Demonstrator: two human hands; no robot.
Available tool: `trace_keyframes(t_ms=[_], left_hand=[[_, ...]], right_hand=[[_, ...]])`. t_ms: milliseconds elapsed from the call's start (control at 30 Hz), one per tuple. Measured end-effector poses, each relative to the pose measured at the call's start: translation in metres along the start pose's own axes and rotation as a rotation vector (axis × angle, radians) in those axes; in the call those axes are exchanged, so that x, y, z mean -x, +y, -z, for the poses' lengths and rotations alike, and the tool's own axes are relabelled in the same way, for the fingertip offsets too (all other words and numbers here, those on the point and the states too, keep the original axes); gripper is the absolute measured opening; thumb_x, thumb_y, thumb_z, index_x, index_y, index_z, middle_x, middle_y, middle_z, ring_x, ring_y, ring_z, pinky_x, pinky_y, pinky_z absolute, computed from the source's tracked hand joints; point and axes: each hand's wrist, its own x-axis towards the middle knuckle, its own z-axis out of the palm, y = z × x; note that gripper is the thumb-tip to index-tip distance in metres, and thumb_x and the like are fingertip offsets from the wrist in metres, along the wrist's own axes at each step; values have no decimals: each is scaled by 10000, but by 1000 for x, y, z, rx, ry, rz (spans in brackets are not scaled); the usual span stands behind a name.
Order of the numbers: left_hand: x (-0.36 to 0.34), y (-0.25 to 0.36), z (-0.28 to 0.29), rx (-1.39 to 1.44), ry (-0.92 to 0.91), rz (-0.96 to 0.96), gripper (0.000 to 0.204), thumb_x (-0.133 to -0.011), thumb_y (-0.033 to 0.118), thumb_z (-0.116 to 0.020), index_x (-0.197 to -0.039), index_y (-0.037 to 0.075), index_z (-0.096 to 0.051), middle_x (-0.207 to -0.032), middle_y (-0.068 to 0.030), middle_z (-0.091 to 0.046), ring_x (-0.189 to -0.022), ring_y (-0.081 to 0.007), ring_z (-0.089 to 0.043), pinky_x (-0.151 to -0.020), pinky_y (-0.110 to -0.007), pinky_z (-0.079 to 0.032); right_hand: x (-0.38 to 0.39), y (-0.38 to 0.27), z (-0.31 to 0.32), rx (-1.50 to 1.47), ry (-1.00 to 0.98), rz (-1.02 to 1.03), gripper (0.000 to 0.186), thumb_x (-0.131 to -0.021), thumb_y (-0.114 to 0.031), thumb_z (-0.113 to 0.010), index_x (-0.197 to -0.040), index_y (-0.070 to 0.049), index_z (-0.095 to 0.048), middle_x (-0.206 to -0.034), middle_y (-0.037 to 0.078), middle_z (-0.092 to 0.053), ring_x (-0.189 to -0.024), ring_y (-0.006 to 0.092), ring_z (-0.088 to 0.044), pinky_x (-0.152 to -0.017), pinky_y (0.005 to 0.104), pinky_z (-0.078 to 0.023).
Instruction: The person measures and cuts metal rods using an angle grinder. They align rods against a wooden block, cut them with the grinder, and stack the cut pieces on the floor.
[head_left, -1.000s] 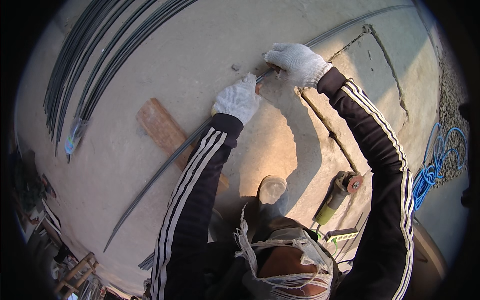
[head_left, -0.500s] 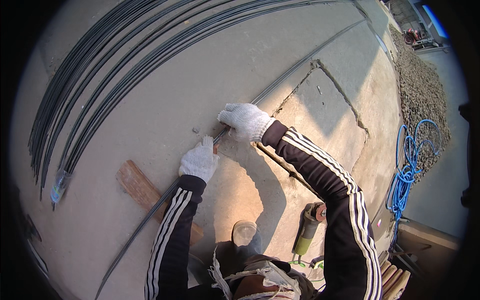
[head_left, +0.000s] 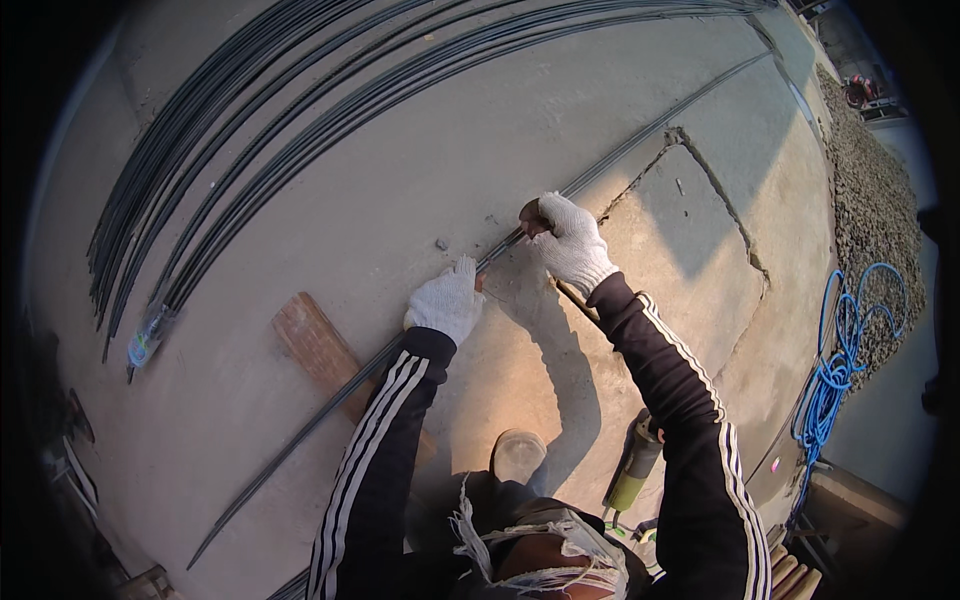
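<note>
A few long dark steel rods run together as a slim bundle, slanting from the lower left to the upper right. My left hand, in a white knit glove, is closed around the bundle near its middle. Just beyond it, my right hand is raised at the rods with bare fingertips showing from the glove. Its fingers are curled together; anything between them is too small or hidden to make out. Beneath the rods, left of my left hand, lies a wooden plank.
Many more steel rods curve across the far left, with clear plastic around one end. An angle grinder rests by my right forearm. A coiled blue hose and a gravel pile are on the right. Cracked concrete lies ahead.
My right hand has come up off the rods, its wrist turned and its fingers curled. My left hand stays on the bundle. The whole view has shifted, with things appearing further right.
</note>
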Motion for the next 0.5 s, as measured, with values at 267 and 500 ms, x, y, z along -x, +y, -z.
trace_keyframes(t_ms=[267, 500], left_hand=[[-2, -2, -1, 104, -64, 27, 289, -1067, 359, -539, -1041, 71, -557, -883, -226, -710, -861, -470, -690, -724, -578, -533], [-4, -6, 2, 180, -41, -3, 298, -1071, 365, -535, -1045, 70, -568, -907, -254, -698, -900, -499, -664, -763, -593, -512]], right_hand=[[136, 15, -45, -234, 141, -462, 79, -948, -45, -681, -1025, -27, -684, -833, 87, -700, -783, 162, -655, -753, 328, -542], [183, 5, -83, -217, 42, -427, 78, -922, -29, -678, -999, -39, -677, -885, 148, -694, -830, 287, -704, -772, 373, -549]])
